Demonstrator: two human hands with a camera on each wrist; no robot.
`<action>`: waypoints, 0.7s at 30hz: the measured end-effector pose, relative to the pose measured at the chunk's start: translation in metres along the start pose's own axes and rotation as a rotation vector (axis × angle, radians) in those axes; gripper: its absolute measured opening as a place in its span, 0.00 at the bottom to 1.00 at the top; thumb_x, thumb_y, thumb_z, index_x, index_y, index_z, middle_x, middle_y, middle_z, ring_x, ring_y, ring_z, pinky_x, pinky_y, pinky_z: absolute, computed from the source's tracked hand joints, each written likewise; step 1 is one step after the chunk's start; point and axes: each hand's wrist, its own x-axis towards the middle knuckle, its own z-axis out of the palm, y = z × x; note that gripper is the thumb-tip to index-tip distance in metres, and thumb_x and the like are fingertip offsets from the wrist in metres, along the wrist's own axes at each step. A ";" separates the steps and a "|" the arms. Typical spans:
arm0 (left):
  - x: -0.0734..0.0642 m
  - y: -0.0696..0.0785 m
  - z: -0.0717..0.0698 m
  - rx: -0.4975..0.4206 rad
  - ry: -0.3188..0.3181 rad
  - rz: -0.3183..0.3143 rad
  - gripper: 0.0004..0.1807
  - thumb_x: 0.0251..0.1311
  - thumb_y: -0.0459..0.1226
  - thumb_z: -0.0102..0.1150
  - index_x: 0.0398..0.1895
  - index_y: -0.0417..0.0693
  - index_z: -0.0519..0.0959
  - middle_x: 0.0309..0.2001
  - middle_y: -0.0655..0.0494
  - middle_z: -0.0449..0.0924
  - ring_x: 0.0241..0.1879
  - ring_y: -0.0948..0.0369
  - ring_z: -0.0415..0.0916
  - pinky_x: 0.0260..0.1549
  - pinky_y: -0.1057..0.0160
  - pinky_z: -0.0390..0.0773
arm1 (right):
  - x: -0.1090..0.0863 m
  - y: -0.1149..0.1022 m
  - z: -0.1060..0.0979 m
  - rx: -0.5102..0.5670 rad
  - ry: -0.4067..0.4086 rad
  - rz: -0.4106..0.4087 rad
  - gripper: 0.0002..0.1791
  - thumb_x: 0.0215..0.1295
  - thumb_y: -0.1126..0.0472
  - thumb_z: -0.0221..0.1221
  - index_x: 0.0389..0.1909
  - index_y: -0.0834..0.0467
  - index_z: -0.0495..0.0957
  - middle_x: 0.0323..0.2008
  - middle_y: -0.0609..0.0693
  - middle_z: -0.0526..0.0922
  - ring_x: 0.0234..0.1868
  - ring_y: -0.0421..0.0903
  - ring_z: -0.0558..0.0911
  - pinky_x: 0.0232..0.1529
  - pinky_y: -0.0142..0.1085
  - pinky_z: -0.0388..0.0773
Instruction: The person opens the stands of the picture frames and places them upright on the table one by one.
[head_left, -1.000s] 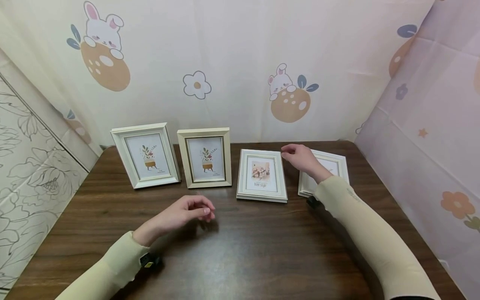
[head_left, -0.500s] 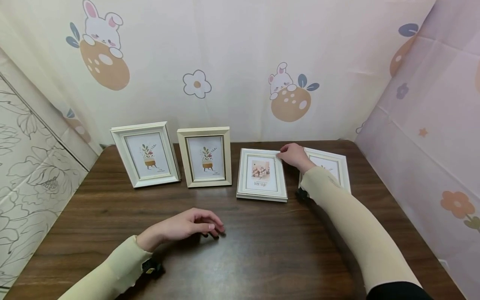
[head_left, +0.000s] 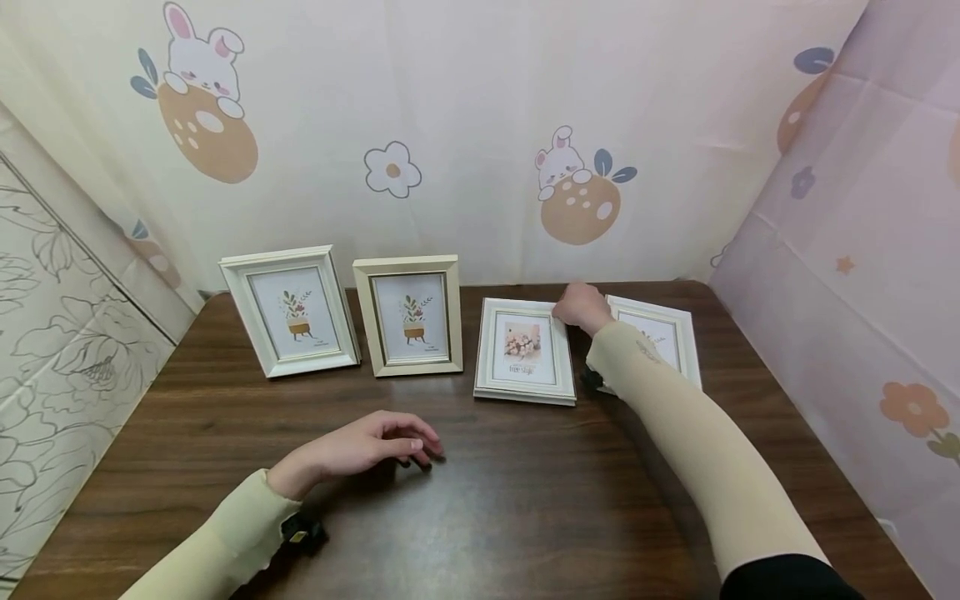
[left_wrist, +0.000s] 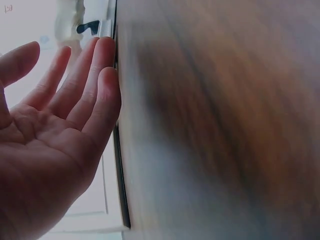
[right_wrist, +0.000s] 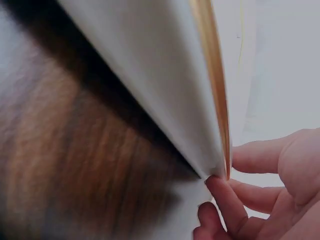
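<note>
In the head view my right hand (head_left: 583,307) is at the upper right corner of a white picture frame (head_left: 525,390) with a flower-bouquet print. The right wrist view shows thumb and fingers (right_wrist: 257,155) pinching the end of the frame's edge (right_wrist: 170,90). That frame leans back at a low angle. Another white picture frame (head_left: 663,327) is partly covered by my right wrist and sleeve. My left hand (head_left: 360,446) hovers low over the front middle of the table, palm inward, its fingers loosely bent around nothing.
On the left, a white picture frame (head_left: 295,367) and a cream picture frame (head_left: 416,367) stand tilted back, each with a potted-plant print. All stand along the back of the brown wooden table (head_left: 510,517). A printed curtain (head_left: 465,167) hangs right behind it.
My right hand has moved left from above the rightmost frame to the bouquet frame's corner and closed on it. The left hand has shifted slightly toward me and right.
</note>
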 end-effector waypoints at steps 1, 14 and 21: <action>-0.001 0.000 -0.002 -0.001 0.008 0.001 0.15 0.75 0.38 0.49 0.58 0.41 0.77 0.55 0.47 0.81 0.52 0.48 0.80 0.51 0.53 0.79 | 0.000 -0.001 -0.001 -0.001 -0.007 0.007 0.17 0.65 0.61 0.54 0.16 0.55 0.65 0.20 0.50 0.66 0.23 0.49 0.68 0.24 0.40 0.70; -0.016 -0.004 -0.034 -0.073 0.138 -0.043 0.17 0.76 0.39 0.49 0.59 0.40 0.75 0.58 0.36 0.77 0.54 0.42 0.78 0.51 0.43 0.78 | 0.001 -0.006 -0.006 0.061 0.043 -0.004 0.12 0.63 0.66 0.49 0.19 0.59 0.72 0.19 0.49 0.68 0.21 0.47 0.68 0.21 0.36 0.69; -0.026 -0.011 -0.048 -0.095 0.219 -0.030 0.19 0.76 0.38 0.48 0.61 0.34 0.72 0.60 0.36 0.74 0.56 0.42 0.76 0.53 0.46 0.77 | -0.013 -0.005 -0.014 0.135 0.082 -0.039 0.14 0.65 0.63 0.52 0.46 0.68 0.77 0.41 0.59 0.78 0.36 0.53 0.74 0.35 0.42 0.74</action>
